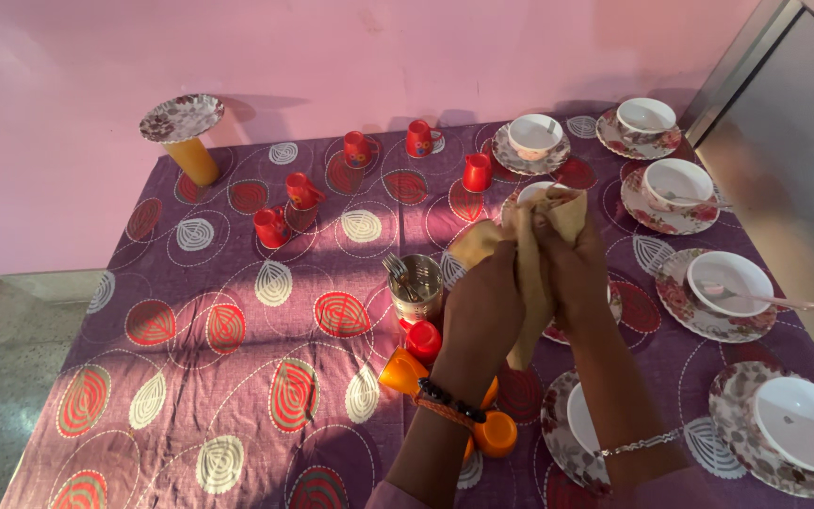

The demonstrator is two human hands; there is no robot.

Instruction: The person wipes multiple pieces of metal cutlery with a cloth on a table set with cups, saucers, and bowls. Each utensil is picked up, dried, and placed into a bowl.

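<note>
While both hands meet above the middle of the surface (237, 377), the left hand (484, 306) and right hand (572, 273) each keep a closed grip on a tan cloth (529, 273), which is wrapped around a white bowl (537, 191) held up in the air. Just left of them stands a metal tin of forks (415, 288), with orange cups (402, 370) and a red cup (423, 339) below. Bowls on floral plates (699, 316) line the right side.

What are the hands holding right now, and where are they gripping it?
Both hands hold a tan cloth wrapped around a white bowl: the left hand grips its lower folds, the right hand its upper part.
</note>
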